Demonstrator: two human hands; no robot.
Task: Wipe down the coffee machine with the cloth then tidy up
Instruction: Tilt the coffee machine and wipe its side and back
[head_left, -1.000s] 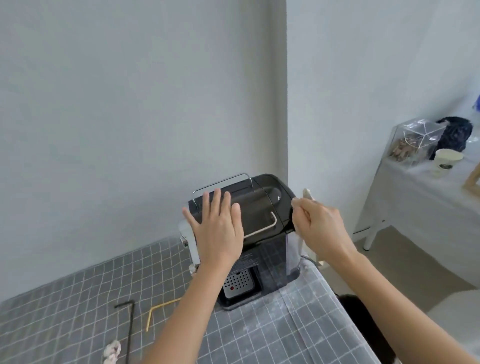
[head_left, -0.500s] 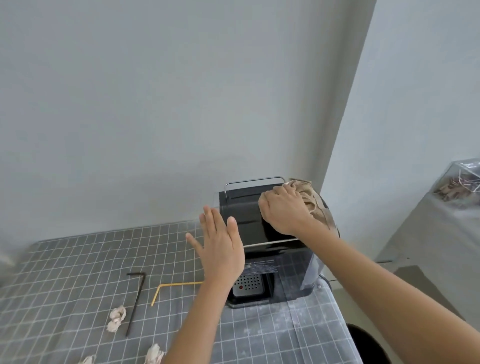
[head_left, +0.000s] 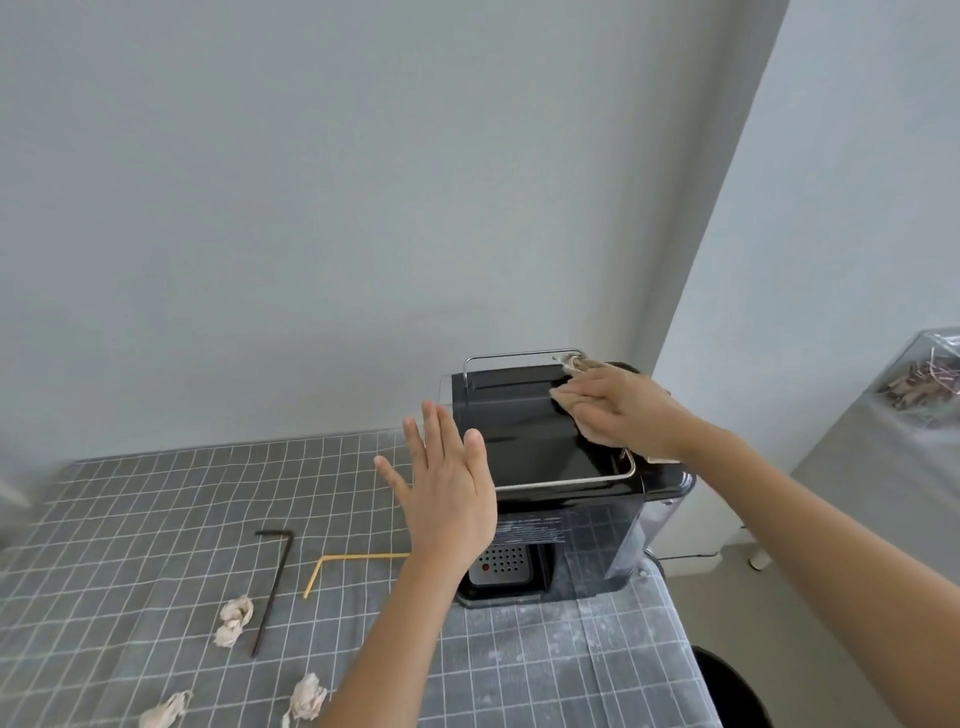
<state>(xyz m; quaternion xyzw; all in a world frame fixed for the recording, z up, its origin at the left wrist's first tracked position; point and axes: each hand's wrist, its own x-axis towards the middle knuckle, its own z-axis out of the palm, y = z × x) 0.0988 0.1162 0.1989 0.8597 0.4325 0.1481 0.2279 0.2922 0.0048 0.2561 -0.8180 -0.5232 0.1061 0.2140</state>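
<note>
Up top, right hand (head_left: 621, 410) pressing cloth (head_left: 574, 413) on coffee machine (head_left: 540, 447)

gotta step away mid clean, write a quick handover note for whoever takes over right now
Right hand: pressing the beige cloth flat on top of the black coffee machine, near its back right.
Left hand: open, empty, held by the machine's left side.
Done: the top is being wiped.
Left: whether the sides and front are wiped cannot be told. Then tidy the checked tablecloth: crumpled tissues, the dark straw and the yellow straw.
</note>
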